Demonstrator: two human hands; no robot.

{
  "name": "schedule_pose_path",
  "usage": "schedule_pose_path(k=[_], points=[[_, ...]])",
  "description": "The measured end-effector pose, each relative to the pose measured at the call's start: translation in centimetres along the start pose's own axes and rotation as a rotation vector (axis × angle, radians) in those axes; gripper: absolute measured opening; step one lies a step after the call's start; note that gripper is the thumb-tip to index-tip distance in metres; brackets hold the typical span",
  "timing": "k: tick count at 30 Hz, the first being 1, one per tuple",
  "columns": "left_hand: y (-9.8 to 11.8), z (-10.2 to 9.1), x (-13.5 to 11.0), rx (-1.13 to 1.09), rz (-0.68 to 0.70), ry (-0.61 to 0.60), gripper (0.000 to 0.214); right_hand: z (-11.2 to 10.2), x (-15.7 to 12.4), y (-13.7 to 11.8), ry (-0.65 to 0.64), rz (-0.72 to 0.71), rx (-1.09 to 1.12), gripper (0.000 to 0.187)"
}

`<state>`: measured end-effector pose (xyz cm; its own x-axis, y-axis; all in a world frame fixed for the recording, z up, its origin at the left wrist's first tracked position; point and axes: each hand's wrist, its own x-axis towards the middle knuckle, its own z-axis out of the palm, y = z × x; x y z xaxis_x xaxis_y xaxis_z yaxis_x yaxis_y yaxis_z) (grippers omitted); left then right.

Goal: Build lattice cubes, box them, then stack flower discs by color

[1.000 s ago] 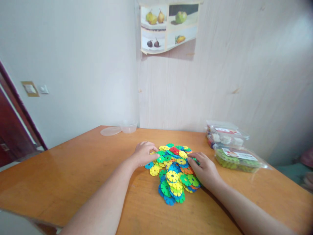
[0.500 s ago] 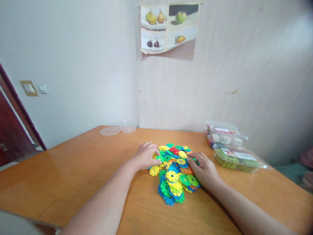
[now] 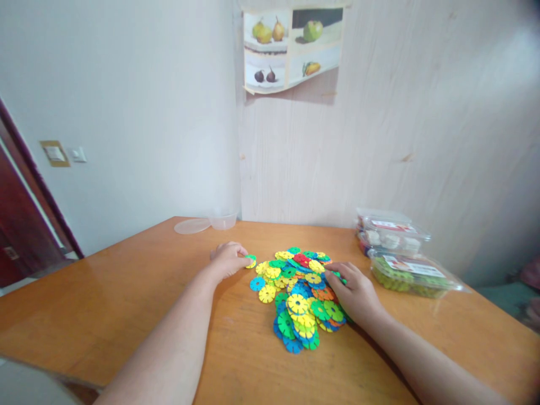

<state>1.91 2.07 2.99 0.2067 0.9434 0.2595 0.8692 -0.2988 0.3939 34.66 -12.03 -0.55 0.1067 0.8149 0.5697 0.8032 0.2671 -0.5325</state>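
A pile of notched plastic building discs (image 3: 301, 289) in yellow, green, blue, orange and red lies on the wooden table. My left hand (image 3: 226, 260), just left of the pile, pinches green and yellow building discs (image 3: 250, 261) between thumb and fingers; they are clear of the heap. At the pile's right edge rests my right hand (image 3: 353, 288), its fingers curled in and closed on a green building disc (image 3: 340, 278) that shows between thumb and index finger. Its fingertips are partly hidden. A blue disc (image 3: 257, 284) lies flat at the pile's left edge.
At the back left of the table (image 3: 126, 292) stand a clear plastic bowl (image 3: 223, 220) and a flat round lid (image 3: 192, 226). Clear food boxes (image 3: 392, 233) are at the right, with a box of green pieces (image 3: 413, 275) in front. A wall closes off the back.
My left hand has moved left, off the pile, carrying green and yellow discs, so the blue and yellow discs at the left edge now show. My right hand has hardly moved.
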Motion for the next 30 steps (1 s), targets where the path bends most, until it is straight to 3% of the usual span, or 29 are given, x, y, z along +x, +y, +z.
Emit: schedule_pose_path(k=[5,11,16,21,25,27,30], points=[[0.5,-0.1,-0.2,0.076,-0.003,-0.021,0.033,0.0,0.0,0.0,0.009,-0.004,-0.001,0.03],[1.2,-0.8,0.2,-0.11,0.083,0.259,0.025,-0.6,0.0,-0.8,0.036,-0.073,-0.014,0.03],[4.6,-3.2,-2.5,-0.404,0.114,0.417,0.02,-1.8,-0.4,-2.9,0.11,-0.156,-0.076,0.033],[7.6,-5.8,-11.0,-0.533,0.126,0.557,0.029,-2.9,-2.7,-7.7,0.098,-0.173,0.01,0.033],[7.9,-5.0,-20.6,-0.423,0.289,0.606,0.027,-3.7,-7.4,-13.5,-0.056,-0.182,0.159,0.03],[7.3,-3.8,-25.1,-0.338,0.36,0.568,0.023,-3.8,-10.5,-16.2,-0.209,-0.216,0.268,0.033],[5.2,-0.9,-30.3,-0.278,0.432,0.459,0.021,-2.3,-15.1,-18.7,-0.608,-0.225,0.434,0.037]])
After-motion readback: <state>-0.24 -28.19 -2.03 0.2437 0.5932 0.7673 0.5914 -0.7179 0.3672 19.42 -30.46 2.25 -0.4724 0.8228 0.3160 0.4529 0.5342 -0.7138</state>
